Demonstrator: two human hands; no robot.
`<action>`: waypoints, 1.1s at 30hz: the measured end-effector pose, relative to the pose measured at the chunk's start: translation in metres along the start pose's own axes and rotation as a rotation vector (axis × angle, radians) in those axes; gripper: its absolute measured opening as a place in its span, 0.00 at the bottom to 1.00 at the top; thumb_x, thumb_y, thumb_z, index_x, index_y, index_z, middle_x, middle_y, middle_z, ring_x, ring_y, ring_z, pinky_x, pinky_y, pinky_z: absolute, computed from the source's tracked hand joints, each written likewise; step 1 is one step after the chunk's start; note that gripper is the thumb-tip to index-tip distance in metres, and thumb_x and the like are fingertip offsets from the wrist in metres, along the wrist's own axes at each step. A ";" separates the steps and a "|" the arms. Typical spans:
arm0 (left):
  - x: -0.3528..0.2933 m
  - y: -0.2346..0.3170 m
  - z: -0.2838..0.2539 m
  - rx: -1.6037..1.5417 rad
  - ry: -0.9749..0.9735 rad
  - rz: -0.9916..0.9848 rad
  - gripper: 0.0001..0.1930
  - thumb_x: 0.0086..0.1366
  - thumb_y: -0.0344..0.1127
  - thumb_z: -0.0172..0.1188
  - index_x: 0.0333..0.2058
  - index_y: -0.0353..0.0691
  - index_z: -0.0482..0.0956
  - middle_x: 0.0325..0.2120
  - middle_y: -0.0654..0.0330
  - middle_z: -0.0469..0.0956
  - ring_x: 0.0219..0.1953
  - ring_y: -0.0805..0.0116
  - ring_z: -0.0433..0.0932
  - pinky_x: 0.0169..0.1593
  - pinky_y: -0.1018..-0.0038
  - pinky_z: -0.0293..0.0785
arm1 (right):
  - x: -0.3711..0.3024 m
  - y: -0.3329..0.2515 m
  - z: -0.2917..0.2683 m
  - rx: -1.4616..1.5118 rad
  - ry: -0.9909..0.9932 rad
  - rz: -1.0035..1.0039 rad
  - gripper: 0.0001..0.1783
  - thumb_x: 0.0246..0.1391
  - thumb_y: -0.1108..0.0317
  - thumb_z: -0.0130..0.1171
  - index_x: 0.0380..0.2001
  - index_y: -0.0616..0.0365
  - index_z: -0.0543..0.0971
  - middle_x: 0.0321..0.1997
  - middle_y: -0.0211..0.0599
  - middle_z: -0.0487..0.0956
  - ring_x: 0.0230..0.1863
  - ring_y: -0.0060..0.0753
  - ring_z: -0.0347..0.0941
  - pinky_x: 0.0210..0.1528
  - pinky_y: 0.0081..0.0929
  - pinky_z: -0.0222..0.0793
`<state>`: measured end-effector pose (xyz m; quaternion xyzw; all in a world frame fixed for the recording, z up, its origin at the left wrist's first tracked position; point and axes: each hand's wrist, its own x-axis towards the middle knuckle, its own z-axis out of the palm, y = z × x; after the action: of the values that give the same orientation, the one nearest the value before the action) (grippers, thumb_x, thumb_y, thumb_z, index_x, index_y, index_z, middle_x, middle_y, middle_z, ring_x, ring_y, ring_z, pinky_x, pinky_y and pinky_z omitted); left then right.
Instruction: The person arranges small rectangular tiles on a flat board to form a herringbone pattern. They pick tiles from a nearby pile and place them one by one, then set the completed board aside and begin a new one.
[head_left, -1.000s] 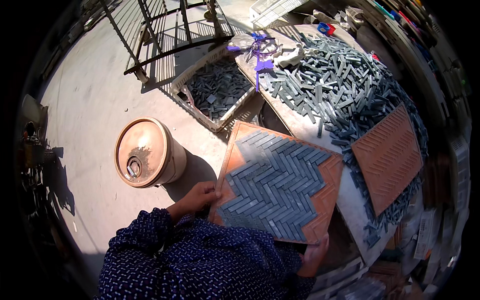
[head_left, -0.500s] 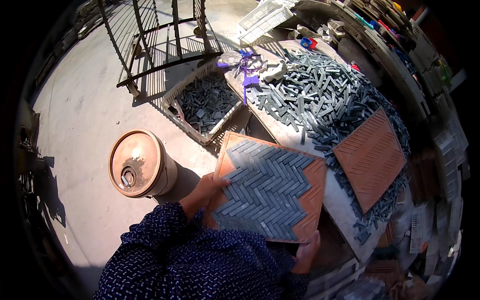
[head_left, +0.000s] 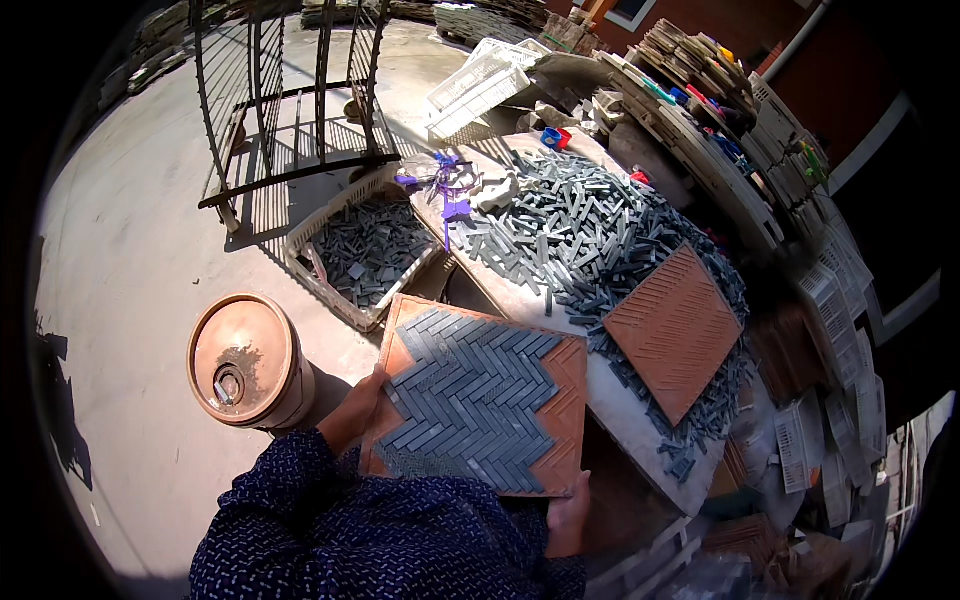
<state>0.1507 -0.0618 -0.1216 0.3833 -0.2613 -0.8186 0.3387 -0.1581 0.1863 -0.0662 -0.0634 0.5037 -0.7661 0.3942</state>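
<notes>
Both hands hold a square orange moulded tray (head_left: 568, 385) in front of my body. Narrow grey stone strips (head_left: 470, 390) lie in it in a herringbone pattern, with orange corners bare at the sides. My left hand (head_left: 358, 408) grips the left edge, its fingers partly beneath. At the lower right corner, my right hand (head_left: 568, 515) is closed on the tray's edge. To the right, a second orange tray (head_left: 675, 335) with slanted grooves rests on a heap of loose grey strips (head_left: 600, 225).
The heap covers a pale board (head_left: 640, 420). A cream crate (head_left: 300, 262) of grey pieces stands behind the held tray. A lidded bucket (head_left: 245, 360) is at left. Farther back are a metal rack (head_left: 300, 165), white crates (head_left: 480, 90) and purple ties (head_left: 455, 208).
The view has shifted, so the surroundings appear farther left and lower, and more of the background shows. Both hands keep hold of the tray, and its strips look unchanged.
</notes>
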 end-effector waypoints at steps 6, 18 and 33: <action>-0.077 0.061 0.028 -0.261 -0.099 0.057 0.32 0.73 0.55 0.29 0.61 0.33 0.58 0.57 0.49 0.67 0.57 0.57 0.69 0.60 0.66 0.65 | 0.001 -0.006 0.054 -0.043 -0.235 0.049 0.34 0.64 0.45 0.43 0.60 0.64 0.63 0.62 0.45 0.67 0.63 0.42 0.62 0.65 0.40 0.55; -0.135 0.058 -0.156 -0.333 0.079 0.515 0.35 0.72 0.58 0.31 0.64 0.32 0.53 0.60 0.46 0.63 0.60 0.51 0.66 0.62 0.57 0.62 | 0.034 0.037 0.089 -0.387 -0.271 0.134 0.20 0.65 0.57 0.47 0.53 0.59 0.66 0.33 0.38 0.78 0.28 0.23 0.74 0.28 0.16 0.69; -0.192 0.008 -0.272 -0.455 0.425 0.792 0.36 0.70 0.60 0.37 0.61 0.32 0.59 0.60 0.51 0.65 0.58 0.56 0.69 0.61 0.59 0.65 | 0.051 0.035 0.084 -0.526 -0.220 0.123 0.16 0.64 0.54 0.50 0.44 0.54 0.70 0.23 0.33 0.76 0.18 0.22 0.70 0.21 0.17 0.67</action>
<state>0.4637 0.0322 -0.1842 0.3296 -0.1270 -0.5673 0.7439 -0.1318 0.0850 -0.0696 -0.2155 0.6421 -0.5725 0.4620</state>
